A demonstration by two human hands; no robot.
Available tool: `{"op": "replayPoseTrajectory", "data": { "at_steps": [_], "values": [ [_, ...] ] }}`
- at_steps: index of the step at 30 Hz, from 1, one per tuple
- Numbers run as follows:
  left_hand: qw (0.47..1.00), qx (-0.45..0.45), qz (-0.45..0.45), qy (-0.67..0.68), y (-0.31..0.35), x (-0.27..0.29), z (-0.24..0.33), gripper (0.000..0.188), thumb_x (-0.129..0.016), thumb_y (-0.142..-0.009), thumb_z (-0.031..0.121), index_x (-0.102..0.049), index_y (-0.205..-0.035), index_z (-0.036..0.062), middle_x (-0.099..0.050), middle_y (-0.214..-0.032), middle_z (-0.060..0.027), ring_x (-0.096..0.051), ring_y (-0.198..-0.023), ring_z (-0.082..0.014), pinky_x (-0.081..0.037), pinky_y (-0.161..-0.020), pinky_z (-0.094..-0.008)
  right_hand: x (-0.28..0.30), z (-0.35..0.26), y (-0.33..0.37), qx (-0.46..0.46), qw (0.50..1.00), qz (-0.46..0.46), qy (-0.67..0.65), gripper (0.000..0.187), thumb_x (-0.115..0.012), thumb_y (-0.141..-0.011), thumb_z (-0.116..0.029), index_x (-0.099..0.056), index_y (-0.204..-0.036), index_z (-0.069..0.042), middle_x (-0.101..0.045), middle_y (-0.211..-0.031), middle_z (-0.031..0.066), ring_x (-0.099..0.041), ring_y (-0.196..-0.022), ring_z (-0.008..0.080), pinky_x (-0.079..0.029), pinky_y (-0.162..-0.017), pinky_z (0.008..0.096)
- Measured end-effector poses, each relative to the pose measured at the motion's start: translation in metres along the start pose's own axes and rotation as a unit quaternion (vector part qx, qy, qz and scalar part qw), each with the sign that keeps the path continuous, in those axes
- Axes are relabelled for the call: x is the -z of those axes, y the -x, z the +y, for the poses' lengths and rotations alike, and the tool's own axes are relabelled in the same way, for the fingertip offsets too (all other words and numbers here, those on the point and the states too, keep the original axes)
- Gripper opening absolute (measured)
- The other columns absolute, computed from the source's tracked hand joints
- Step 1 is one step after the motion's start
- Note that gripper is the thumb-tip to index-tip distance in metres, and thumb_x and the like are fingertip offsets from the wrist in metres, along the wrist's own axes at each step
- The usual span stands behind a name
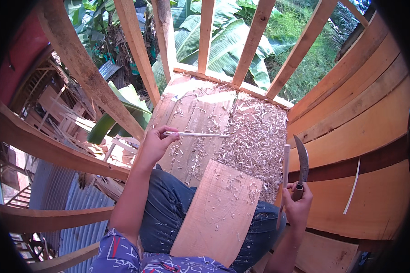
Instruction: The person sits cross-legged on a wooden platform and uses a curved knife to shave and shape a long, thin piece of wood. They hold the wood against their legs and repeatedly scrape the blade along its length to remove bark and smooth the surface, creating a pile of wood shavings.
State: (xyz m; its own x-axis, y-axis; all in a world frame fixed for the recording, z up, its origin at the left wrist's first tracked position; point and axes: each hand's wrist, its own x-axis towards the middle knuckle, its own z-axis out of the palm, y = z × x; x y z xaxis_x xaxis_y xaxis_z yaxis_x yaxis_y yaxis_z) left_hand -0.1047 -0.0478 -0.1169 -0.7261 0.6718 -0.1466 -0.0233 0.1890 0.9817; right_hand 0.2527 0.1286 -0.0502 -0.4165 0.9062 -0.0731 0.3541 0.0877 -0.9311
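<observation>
Out over the floor, my left hand (pixel 157 144) pinches one end of a thin pale wooden stick (pixel 200 134), which points to the right. My right hand (pixel 298 205) grips the dark handle of a knife with a curved, hooked blade (pixel 301 157), its tip up. Beside that hand stands an upright wooden strip (pixel 286 166); whether the hand touches it I cannot tell. A wooden board (pixel 216 218) lies tilted across my lap, with a few curled shavings on it.
Heaps of wood shavings (pixel 264 132) cover the plank floor (pixel 180 113). Wooden posts (pixel 205 36) rise at the front, and planks (pixel 351 141) wall the right side. A thin pale strip (pixel 352 186) lies against them. Corrugated metal sheets (pixel 84 218) show through gaps at left.
</observation>
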Motion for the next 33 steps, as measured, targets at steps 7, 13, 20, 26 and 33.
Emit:
{"op": "replayPoseTrajectory", "data": {
  "at_steps": [7, 13, 20, 26, 33],
  "values": [
    [0.971, -0.061, -0.049, 0.226, 0.059, -0.041, 0.039, 0.016, -0.068, -0.087, 0.010, -0.066, -0.098, -0.0004, -0.066, -0.087, -0.0038, -0.063, -0.082, -0.0090, -0.049, -0.075, -0.0220, -0.057, -0.041, 0.008, -0.057, 0.953, -0.182, -0.235, 0.027, -0.067, -0.079, 0.004, -0.042, -0.083, -0.006, -0.062, -0.085, 0.0134, -0.053, -0.047, 0.0071, -0.039, -0.036, 0.0204],
    [0.854, -0.094, -0.141, 0.492, 0.088, -0.053, 0.045, 0.025, -0.065, -0.090, 0.023, -0.065, -0.097, -0.0015, -0.064, -0.091, -0.0041, -0.062, -0.084, -0.0114, -0.050, -0.082, -0.0266, -0.101, -0.061, 0.039, -0.043, 0.914, -0.243, -0.321, 0.028, -0.063, -0.081, 0.007, -0.039, -0.086, -0.006, -0.064, -0.090, 0.0190, -0.053, -0.045, 0.0093, -0.038, -0.033, 0.0212],
    [0.927, -0.092, -0.153, 0.329, 0.137, -0.057, 0.079, 0.019, -0.060, -0.093, 0.019, -0.061, -0.090, 0.0011, -0.066, -0.091, -0.0084, -0.063, -0.086, -0.0122, -0.051, -0.075, -0.0267, -0.134, -0.059, 0.084, -0.090, 0.894, -0.212, -0.384, 0.027, -0.060, -0.083, 0.004, -0.038, -0.094, -0.006, -0.059, -0.080, 0.0129, -0.045, -0.036, 0.0095, -0.035, -0.029, 0.0235],
    [0.946, -0.099, -0.082, 0.296, 0.170, -0.046, 0.071, 0.015, -0.064, -0.090, 0.008, -0.051, -0.084, 0.0025, -0.065, -0.076, -0.0028, -0.061, -0.071, -0.0065, -0.049, -0.063, -0.0208, -0.156, -0.052, 0.113, -0.076, 0.892, -0.215, -0.391, 0.025, -0.062, -0.084, 0.002, -0.041, -0.093, -0.007, -0.049, -0.066, 0.0035, -0.042, -0.037, 0.0072, -0.033, -0.030, 0.0217],
    [0.977, -0.084, 0.110, 0.159, 0.218, 0.030, 0.044, 0.017, -0.065, -0.087, 0.001, -0.049, -0.081, 0.0037, -0.066, -0.077, -0.0106, -0.066, -0.068, -0.0125, -0.054, -0.062, -0.0234, -0.158, -0.044, 0.125, -0.067, 0.868, -0.326, -0.368, 0.026, -0.058, -0.084, 0.008, -0.037, -0.087, -0.007, -0.063, -0.101, 0.0286, -0.047, -0.038, 0.0078, -0.038, -0.032, 0.0209]
  ]
}}
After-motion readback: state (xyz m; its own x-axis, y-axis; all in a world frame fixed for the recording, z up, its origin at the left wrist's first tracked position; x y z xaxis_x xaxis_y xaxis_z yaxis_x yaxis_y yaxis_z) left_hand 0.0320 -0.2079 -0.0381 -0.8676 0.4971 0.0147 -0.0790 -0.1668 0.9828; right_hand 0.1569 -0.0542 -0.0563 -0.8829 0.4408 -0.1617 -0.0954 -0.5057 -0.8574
